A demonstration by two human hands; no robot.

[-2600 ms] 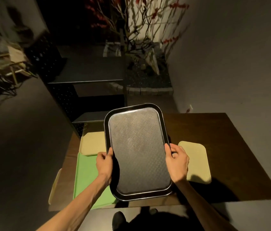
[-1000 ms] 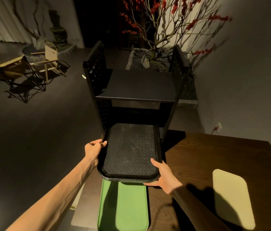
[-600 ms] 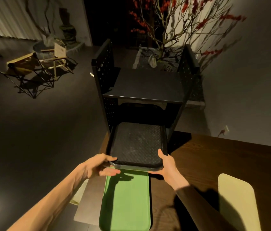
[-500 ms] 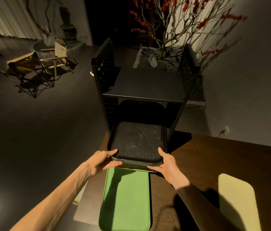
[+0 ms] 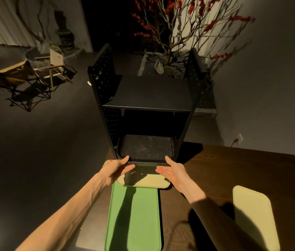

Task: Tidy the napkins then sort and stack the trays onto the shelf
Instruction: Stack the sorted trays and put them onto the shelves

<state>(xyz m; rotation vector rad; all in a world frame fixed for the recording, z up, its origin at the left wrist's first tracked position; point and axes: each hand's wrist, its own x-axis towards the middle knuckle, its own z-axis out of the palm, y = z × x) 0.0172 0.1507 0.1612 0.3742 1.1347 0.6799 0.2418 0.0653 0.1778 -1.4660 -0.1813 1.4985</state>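
A black textured tray (image 5: 147, 148) lies on the lower level of the black shelf unit (image 5: 154, 93), mostly under the top board. My left hand (image 5: 116, 169) and my right hand (image 5: 171, 170) hover open just in front of its near edge, thumbs close to the rim, holding nothing. Under my hands lies a cream tray (image 5: 146, 181), overlapping the far end of a green tray (image 5: 134, 218) on the dark wooden table (image 5: 233, 169). Another cream tray (image 5: 253, 216) lies at the right.
The shelf unit has perforated side panels and stands against the table's far left corner. Behind it is a planter with bare branches and red blossoms (image 5: 179, 28). Folding chairs (image 5: 28, 75) stand on the floor at far left. A wall (image 5: 270, 87) runs along the right.
I carried the black tray from above the table and slid it into the lower shelf. Both hands have let go of it and drawn back slightly, uncovering the cream tray.
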